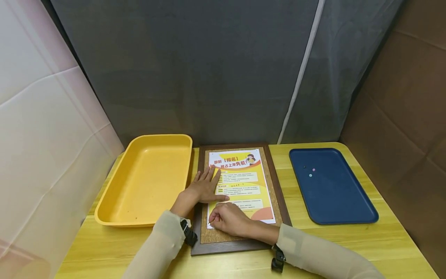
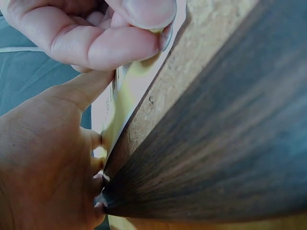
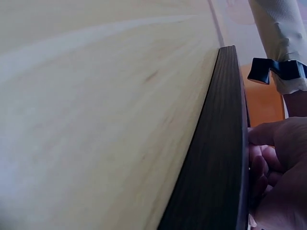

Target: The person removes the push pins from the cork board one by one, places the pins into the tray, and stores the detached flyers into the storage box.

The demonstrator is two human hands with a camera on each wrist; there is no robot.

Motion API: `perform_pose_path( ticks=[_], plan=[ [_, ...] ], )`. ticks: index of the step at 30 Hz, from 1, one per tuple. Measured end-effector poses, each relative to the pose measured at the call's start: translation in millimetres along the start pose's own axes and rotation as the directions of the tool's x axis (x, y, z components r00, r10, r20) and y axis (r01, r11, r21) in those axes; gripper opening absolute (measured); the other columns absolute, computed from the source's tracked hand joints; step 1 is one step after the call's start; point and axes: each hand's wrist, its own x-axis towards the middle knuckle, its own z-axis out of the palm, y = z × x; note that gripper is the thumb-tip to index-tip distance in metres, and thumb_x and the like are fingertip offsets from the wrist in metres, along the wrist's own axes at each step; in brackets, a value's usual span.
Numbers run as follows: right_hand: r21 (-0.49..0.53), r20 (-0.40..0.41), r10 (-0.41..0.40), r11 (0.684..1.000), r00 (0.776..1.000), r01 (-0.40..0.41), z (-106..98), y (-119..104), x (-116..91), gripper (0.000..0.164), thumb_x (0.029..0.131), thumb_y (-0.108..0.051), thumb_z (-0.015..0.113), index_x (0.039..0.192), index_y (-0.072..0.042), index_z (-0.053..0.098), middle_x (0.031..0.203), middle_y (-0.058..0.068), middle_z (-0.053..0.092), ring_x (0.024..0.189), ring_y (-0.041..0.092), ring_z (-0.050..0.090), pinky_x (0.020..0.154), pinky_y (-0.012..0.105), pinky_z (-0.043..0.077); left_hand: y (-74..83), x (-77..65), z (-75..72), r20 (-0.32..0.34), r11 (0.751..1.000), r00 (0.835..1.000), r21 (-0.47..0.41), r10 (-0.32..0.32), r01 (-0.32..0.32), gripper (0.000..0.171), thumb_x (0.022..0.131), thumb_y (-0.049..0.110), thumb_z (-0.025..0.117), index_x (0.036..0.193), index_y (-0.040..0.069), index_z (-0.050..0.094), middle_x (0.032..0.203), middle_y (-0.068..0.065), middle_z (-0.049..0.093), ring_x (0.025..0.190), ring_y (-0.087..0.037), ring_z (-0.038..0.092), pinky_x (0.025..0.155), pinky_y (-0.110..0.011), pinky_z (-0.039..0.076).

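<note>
A yellow and white printed poster (image 1: 240, 195) lies on a cork board (image 1: 240, 235) with a dark wood frame (image 1: 281, 190). My left hand (image 1: 205, 187) rests on the poster's left side, fingers spread and thumb pointing right. At the poster's lower left corner, my right hand (image 1: 230, 219) has its fingers curled, with thumb and index finger pinched together. Between those fingertips a small yellow bit of a thumbtack (image 2: 157, 30) shows in the left wrist view; the rest of it is hidden. The right wrist view catches the curled right hand (image 3: 280, 163) beyond the frame's edge.
A deep yellow tray (image 1: 143, 224) stands left of the board, close to the frame. To the right, a dark blue tray (image 1: 343, 193) holds a few tiny round tacks (image 1: 310, 175). Both stand on a wood-grain table (image 1: 313, 244), with a grey curtain (image 1: 195, 77) behind.
</note>
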Motion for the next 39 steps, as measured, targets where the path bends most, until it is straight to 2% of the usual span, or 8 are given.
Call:
perform_pose_path(
  ticks=[13, 39],
  plan=[
    [0.045, 0.02, 0.033, 0.998, 0.999, -0.034, -1.1, -0.2, 0.4, 0.004, 0.09, -0.006, 0.079, 0.087, -0.009, 0.079, 0.072, -0.006, 0.069, 0.064, -0.008, 0.052, 0.065, 0.013, 0.046, -1.2, 1.8, 0.4, 0.005, 1.0, 1.0, -0.003, 0.008, -0.008, 0.108, 0.098, 0.07, 0.059, 0.17, 0.005, 0.011, 0.176, -0.023, 0.001, 0.164, -0.04, 0.004, 0.13, -0.061, 0.008],
    [0.012, 0.039, 0.034, 0.999, 0.999, -0.034, -3.6, -2.6, 2.2, 0.007, 0.089, -0.006, 0.079, 0.085, -0.012, 0.077, 0.071, -0.009, 0.065, 0.065, -0.008, 0.05, 0.066, 0.013, 0.044, -2.8, 2.9, 1.1, -0.005, 1.0, 1.0, -0.014, 0.015, -0.015, 0.109, 0.098, 0.071, 0.059, 0.171, 0.006, 0.01, 0.176, -0.022, -0.001, 0.164, -0.04, 0.001, 0.13, -0.062, 0.005]
  ],
)
